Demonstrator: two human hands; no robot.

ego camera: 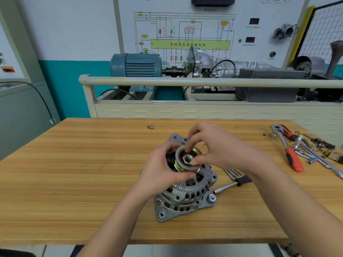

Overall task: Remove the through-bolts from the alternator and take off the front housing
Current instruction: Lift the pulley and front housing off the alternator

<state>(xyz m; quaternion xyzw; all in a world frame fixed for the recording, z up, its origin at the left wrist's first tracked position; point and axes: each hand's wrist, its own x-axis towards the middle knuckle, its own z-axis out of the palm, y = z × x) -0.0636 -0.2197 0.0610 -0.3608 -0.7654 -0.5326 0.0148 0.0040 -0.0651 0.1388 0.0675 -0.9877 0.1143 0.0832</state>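
Wooden tabletop (74, 173), pale and streaked with grain, carries everything; no box or tray stands on it, and the loose tools simply lie on the boards. At the right edge are a ratchet (278, 134), a red-handled screwdriver (294, 160) and several chrome sockets and extension bars (308, 154). A smaller socket driver (229, 186) lies just beside the work, partly under the right forearm. Behind the table runs a cream rail (185, 81), and beyond it stand a blue electric motor (137, 64), coupled to a silver gearbox (213, 65), and a white wall panel with a wiring diagram (185, 34).

Near the table's middle sits the grey alternator (185, 191), pulley end up. The left hand (163, 171) curls its fingers and thumb round the grooved pulley (182, 164) from the left side. The right hand (217, 145) reaches from the right, its thumb and forefinger pinching the hex nut (187, 158) at the pulley's centre. One bolt head (212, 197) shows on the housing's right lug.
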